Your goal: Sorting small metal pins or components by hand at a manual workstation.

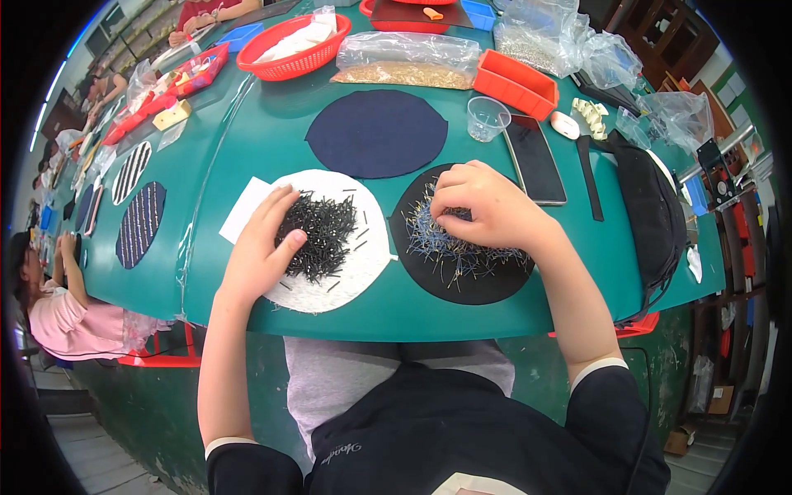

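Observation:
A white round mat lies on the green table and carries a heap of short black pins. My left hand rests on the mat's left side, fingers spread, touching the edge of that heap. To the right lies a black round mat with a pile of thin blue and pale pins. My right hand sits curled on top of this pile, fingertips down among the pins. Whether it pinches any is hidden.
A dark blue round mat lies behind. A clear cup, a phone, an orange tray, a red basket and plastic bags stand farther back. A black bag sits right. Other people work at the left.

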